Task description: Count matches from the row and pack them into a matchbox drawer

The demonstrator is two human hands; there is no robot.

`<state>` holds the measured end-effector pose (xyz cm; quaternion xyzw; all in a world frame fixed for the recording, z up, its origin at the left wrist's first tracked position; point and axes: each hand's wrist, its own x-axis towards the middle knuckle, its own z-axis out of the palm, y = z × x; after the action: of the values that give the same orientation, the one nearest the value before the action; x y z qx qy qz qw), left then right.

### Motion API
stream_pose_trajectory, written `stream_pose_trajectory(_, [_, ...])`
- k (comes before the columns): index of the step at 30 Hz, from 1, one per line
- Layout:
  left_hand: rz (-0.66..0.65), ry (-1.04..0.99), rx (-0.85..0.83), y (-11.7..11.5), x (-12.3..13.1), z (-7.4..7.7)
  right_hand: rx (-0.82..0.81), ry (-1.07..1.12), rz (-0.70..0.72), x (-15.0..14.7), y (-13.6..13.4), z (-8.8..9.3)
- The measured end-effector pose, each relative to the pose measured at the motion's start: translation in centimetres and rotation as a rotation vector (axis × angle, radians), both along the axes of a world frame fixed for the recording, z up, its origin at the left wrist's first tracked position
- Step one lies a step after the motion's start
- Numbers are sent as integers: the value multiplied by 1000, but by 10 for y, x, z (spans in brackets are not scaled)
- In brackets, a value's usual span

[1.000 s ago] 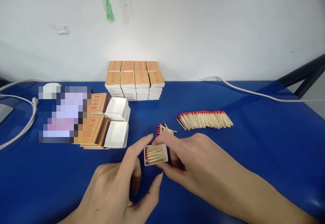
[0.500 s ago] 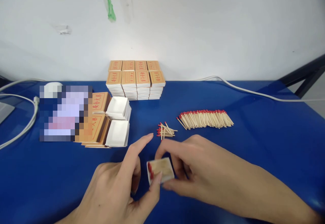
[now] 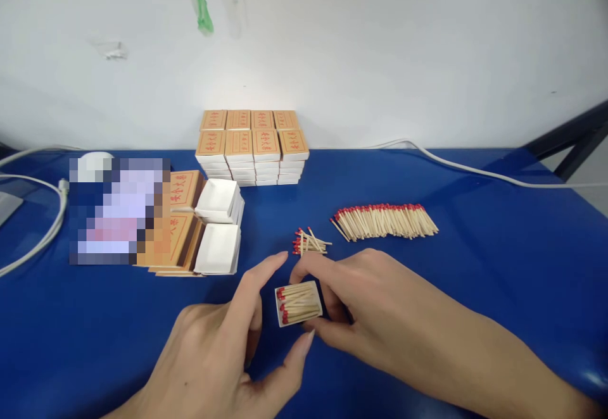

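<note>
A small white matchbox tray (image 3: 319,299) holds a layer of red-headed matches (image 3: 299,305), heads to the left. My right hand (image 3: 380,308) pinches this tray at its right end, index finger on the far side and thumb on the near side. Just left of the tray, my left hand (image 3: 213,346) is open, with index finger and thumb spread apart and nothing between them. Its thumb tip is close to the tray's near edge. Beyond my fingers lies a small loose heap of matches (image 3: 311,243) on the blue table (image 3: 427,286).
A long row of matches (image 3: 384,221) lies at the right. Stacked closed matchboxes (image 3: 251,147) stand against the wall. To the left are empty white trays (image 3: 218,248), orange box sleeves (image 3: 183,242) and a blurred-out phone-like object (image 3: 123,210). White cables (image 3: 475,175) run along both sides.
The tray has shifted slightly up and levelled, and its matches now show clearly. My left thumb has come off the matches and moved to the right, outside the tray's near edge.
</note>
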<state>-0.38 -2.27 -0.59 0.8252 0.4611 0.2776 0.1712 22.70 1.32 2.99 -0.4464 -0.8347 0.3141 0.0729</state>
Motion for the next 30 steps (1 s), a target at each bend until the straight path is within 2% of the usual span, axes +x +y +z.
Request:
stream_pose_trajectory(6, [3,22,42,0,-2,1,-1,28,-23,4,1,5])
stream_pose_trajectory(10, [-4,112,131,0,-5,-2,8,54,-119,14,2,14])
stream_pose_trajectory(12, [-36,153,150,0,-4,-4,65,44,-184,14,5,15])
stream_pose_trajectory(16, [-152,151,92,1,-3,-5,198,-63,-385,-1,11,7])
stream_pose_trajectory(20, [-201,122,61,2,-3,-5,178,-149,-497,-16,10,-7])
stream_pose_trajectory(24, [-186,127,64,1,-4,-5,178,-258,-513,-22,8,-14])
stream_pose_trajectory(27, [-172,126,70,0,-3,-5,192,-261,-510,-21,9,-13])
stream_pose_trajectory(30, [-170,121,58,0,-3,-6,261,-193,-414,-12,11,-6])
